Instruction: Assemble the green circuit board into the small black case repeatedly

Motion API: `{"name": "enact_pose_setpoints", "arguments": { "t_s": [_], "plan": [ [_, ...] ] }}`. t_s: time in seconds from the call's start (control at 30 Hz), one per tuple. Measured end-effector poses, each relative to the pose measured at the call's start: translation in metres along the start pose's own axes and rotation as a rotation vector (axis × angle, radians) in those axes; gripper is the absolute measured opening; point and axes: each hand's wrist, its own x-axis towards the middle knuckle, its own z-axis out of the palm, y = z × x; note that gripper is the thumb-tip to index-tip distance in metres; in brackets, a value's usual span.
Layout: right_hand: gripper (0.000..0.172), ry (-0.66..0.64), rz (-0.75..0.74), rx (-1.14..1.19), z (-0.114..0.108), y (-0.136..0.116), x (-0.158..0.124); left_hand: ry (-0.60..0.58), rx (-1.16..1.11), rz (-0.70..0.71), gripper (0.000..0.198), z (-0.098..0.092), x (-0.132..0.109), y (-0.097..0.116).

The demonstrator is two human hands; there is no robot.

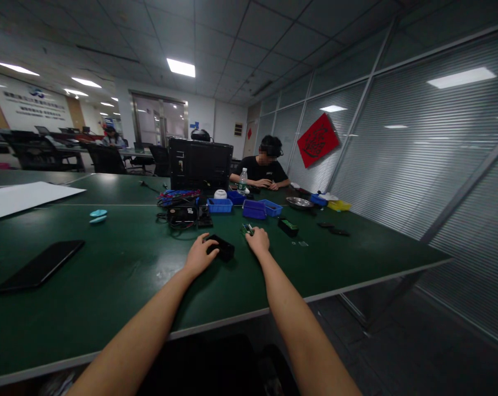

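My left hand [200,256] grips the near left end of a small black box [224,248], thumb and fingers on its sides. The box rests on the green table, and its inside cannot be made out. Farther forward and to the right, my right hand [258,241] has its fingers closed on a small green circuit board [245,229], partly hidden by the fingers. To the right of that hand stands another black case [288,227] with a green board showing in its top. Small clear pieces [302,243] lie near this case.
Blue bins [254,209], a bundle of cables [178,201] and a black monitor [201,164] stand beyond my hands. A metal dish [299,203] is at the right. On the left lie a black flat slab [40,266] and a light-blue object [98,215]. A person [265,165] sits opposite.
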Motion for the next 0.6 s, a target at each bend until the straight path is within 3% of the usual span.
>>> {"name": "enact_pose_setpoints", "arguments": {
  "t_s": [0.13,0.3,0.43,0.6],
  "plan": [
    [0.035,-0.040,0.049,0.137,0.0013,0.0004,0.0035,0.019,0.000,0.000,0.024,0.0006,0.0000,-0.0010],
    [0.036,-0.094,0.073,0.112,0.0003,0.0024,0.0039,0.024,0.017,0.005,0.022,-0.0005,-0.0001,-0.0002],
    [0.046,0.005,0.031,0.046,-0.0022,0.0011,0.0003,0.028,0.059,-0.001,0.019,-0.0014,0.0006,0.0016],
    [0.053,0.022,-0.012,-0.022,-0.0014,-0.0009,-0.0020,0.059,0.131,-0.043,0.020,-0.0021,0.0012,0.0012]
  ]
}}
